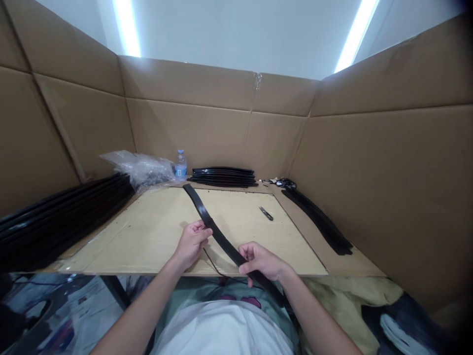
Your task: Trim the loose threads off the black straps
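While left grip (192, 240) pinches black strip (226, 246) midway, right grip (263, 261) clasps it nearer torso (221, 328).

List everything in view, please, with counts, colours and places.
Board: 1, cream, centre
Held strip: 1, black, slanting across board
Left strips: several, black, left edge
Back strips: several, black, far edge
Right strips: several, black, right edge
Thread snips: 1, dark, on board
Water bottle: 1, clear, blue-capped, far edge
Plastic bagging: uncounted, clear, left of bottle
Small tangle: 1, black and white, far right
Cord: 1, black, front edge
Cardboard walls: 3, brown, left, back, right
Lights: 2, white, overhead
Lower clutter: uncounted, mixed, bottom corners
Shirt: 1, white, bottom centre
Left hand: 1, bare, on strip, farther
Right hand: 1, bare, on strip, nearer
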Demonstrator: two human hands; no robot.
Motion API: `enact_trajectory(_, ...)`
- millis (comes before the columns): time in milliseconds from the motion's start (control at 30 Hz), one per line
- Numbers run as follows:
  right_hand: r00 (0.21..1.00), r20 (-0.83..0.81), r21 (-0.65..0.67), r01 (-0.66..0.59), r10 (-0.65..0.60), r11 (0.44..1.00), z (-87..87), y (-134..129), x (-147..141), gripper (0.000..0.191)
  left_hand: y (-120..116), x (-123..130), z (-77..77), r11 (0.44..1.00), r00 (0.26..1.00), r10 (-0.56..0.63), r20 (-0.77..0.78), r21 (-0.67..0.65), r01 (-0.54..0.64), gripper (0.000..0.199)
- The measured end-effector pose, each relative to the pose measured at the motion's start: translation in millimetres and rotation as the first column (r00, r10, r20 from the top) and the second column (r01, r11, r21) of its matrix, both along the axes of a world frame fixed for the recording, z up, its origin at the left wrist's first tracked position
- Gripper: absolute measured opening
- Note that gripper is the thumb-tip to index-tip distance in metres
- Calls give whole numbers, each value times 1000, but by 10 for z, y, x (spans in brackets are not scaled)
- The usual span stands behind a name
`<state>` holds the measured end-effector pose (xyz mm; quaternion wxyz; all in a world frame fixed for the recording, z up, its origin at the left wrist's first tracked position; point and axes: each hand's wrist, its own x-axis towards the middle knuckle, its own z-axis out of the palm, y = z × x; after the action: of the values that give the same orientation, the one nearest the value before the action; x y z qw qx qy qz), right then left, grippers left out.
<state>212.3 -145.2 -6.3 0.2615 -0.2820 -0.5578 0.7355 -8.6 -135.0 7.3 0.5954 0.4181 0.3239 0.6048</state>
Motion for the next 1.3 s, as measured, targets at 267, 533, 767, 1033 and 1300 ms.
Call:
enact_trajectory(267, 993, 79, 49, -92, 88, 995, 50, -51, 34, 44, -3, -6, -19, 1000, 1000, 5, -18, 7, -4, 27)
enact_trajectory(533, 983, 147, -42, 120, -113, 992, 81, -80, -64, 37, 24, 0, -42, 990, 990, 138, 0, -29, -138, 30)
enact_trajectory(767, 988, 58, -111, 146, -140, 983, 32, -17, -71, 34, 38, -18, -43, 975, 976, 218, 2, -44, -218, 31)
enact_trajectory(1033, 990, 7, -117, 137, -137, 984, 41, 2, -78, 33, 51, -40, -62, 959, 961, 273, 45, -91, -268, 39)
enact_trajectory(1300, 982, -28, -90, 186, -189, 978, 28, -12, -110, 35, 52, -41, -87, 953, 954, 299, -20, -54, -300, 33)
